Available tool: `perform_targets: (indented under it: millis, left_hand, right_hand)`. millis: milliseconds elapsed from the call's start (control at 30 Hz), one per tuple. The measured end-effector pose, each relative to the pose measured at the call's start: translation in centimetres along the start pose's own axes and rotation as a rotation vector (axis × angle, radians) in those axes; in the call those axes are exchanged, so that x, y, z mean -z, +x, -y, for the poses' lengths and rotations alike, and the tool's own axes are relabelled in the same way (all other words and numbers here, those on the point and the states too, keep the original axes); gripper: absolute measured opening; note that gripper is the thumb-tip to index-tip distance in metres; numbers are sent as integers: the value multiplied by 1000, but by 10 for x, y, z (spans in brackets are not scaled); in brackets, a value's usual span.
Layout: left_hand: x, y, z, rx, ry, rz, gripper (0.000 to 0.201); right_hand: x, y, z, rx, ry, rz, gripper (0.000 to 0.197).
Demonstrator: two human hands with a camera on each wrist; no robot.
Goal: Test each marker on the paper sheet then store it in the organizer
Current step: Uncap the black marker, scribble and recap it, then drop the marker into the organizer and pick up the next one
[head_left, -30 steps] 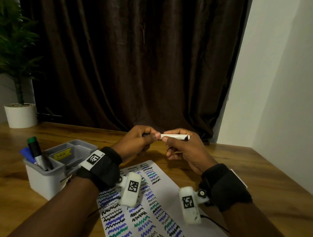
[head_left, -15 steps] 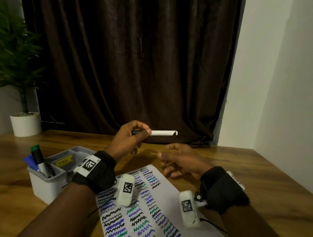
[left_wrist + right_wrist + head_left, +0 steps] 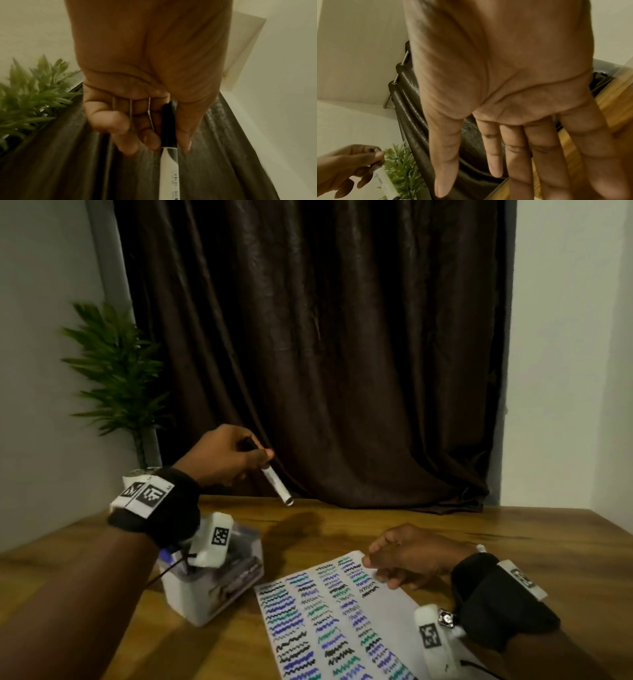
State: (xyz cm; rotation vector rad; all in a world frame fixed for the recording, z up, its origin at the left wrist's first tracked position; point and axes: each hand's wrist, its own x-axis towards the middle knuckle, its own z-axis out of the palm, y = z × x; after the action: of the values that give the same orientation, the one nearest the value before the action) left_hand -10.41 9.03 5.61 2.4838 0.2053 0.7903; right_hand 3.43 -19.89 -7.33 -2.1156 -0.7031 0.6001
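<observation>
My left hand (image 3: 233,457) is raised above the table and pinches a white marker (image 3: 276,482) by its black cap end (image 3: 169,125), barrel slanting down to the right. The grey organizer (image 3: 212,594) stands below my left wrist, partly hidden by the wrist camera. My right hand (image 3: 404,556) hovers low over the top right corner of the paper sheet (image 3: 394,607) with fingers (image 3: 494,148) straight and spread, holding nothing. The sheet is covered with wavy black, blue and green test lines.
A potted green plant (image 3: 116,378) stands at the back left, by a dark brown curtain (image 3: 325,354). The wooden table (image 3: 513,542) runs to white walls on the left and right.
The right hand let go of the marker and dropped to the paper's top corner. The left hand carried the marker left and tilted its barrel downward. The head view swung left.
</observation>
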Motion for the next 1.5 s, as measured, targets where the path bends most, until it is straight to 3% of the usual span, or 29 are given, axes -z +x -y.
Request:
perform_targets:
  millis: [167,400,533,700,833,933,1133,1300,1500]
  left_hand:
    - [31,0,34,70,389,89,23]
    - [-10,-5,43,42,763,187,27]
    - [-29,-2,40,69,873,341,24]
    - [-32,-1,37,60,922,392,25]
    - [-21,1,21,55,789,341,30]
    - [-14,1,-12,-49,627,242,28]
    - [-46,0,-63,-195,-39,96,19]
    - [-123,5,-51,-117,-409,178,19]
    - [-169,8,-18,-21,-466,316,17]
  right_hand:
    - [0,2,-1,7,-35,8,37]
    - [1,2,-3,14,-25,8,35]
    - [1,1,-2,12,-24,4,34]
    - [1,-1,-1,8,-27,2,35]
    - [1,-1,-2,-2,-7,-24,33]
    - [4,1,-4,4,24,-67,30]
    - [16,-2,-2,45,122,-170,23]
    - [37,-7,-8,12,75,-348,19]
    - [70,-15,-32,-194,-272,-550,15]
